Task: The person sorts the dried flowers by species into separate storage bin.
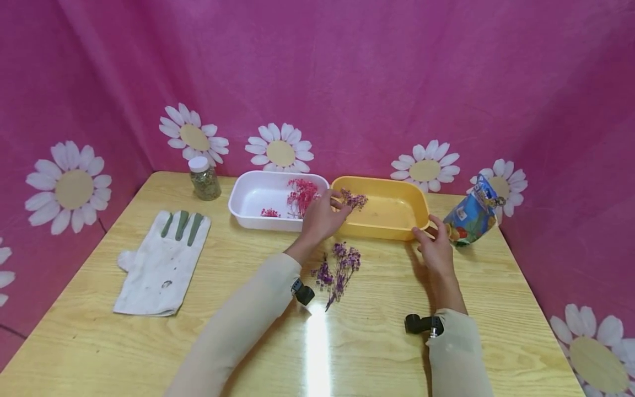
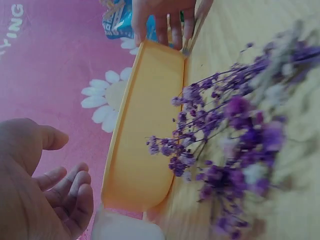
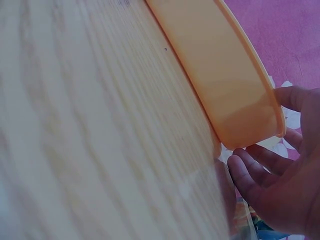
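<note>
Four letters, YING, can be read on the pink curtain (image 2: 55, 75) beyond the left hand (image 1: 323, 218), whose fingers are loosely bent, thumb apart, nothing visible in their grasp. Beside its fingertips, a purple sprig (image 1: 354, 199) lies in the yellow tray (image 1: 384, 212); looser purple flowers (image 1: 342, 267) lie below that hand. The right hand (image 1: 437, 251) grips the tray's corner; print on the blue pouch (image 1: 473, 212) beside it is too small to read.

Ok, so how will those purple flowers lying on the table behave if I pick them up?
The purple flowers are probably light for their spread, being so wispy and thin-stemmed. They look fragile, so such fine branching may snap or shed. Their splayed shape makes rolling unlikely.
</note>
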`<state>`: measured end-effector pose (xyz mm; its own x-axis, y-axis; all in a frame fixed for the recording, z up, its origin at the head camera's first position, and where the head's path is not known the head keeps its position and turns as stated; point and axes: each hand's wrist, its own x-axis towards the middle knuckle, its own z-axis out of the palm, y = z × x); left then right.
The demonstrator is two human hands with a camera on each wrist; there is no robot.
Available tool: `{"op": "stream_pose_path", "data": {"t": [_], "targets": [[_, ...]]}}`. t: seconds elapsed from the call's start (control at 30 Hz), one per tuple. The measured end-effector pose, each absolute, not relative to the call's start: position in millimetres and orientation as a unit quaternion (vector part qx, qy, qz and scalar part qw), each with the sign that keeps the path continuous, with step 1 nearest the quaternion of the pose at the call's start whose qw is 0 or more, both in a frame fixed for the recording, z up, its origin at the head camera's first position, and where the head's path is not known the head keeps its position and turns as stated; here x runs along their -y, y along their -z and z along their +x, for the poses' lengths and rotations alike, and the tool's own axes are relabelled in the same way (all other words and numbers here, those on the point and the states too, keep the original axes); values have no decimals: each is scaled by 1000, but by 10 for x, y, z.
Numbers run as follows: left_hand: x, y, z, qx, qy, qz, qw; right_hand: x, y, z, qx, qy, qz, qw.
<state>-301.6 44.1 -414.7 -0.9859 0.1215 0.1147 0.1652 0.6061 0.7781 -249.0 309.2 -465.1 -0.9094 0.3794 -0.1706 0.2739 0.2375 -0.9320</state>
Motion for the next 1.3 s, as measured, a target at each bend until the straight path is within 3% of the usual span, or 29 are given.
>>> {"op": "stream_pose_path", "data": {"t": [0.47,0.93,1.3], "targets": [[-185,4257,-2612,887,450,-101,30,-3073,4655,-2500,786,-581,-208,37],[33,4450,-2462,903,409,-127,-22,-3087,4668,-2503,787,-581,-204,42],[90,4559,-2398,911,361,-174,-94,-3091,4678,-2494,790,-577,-203,44]]}}
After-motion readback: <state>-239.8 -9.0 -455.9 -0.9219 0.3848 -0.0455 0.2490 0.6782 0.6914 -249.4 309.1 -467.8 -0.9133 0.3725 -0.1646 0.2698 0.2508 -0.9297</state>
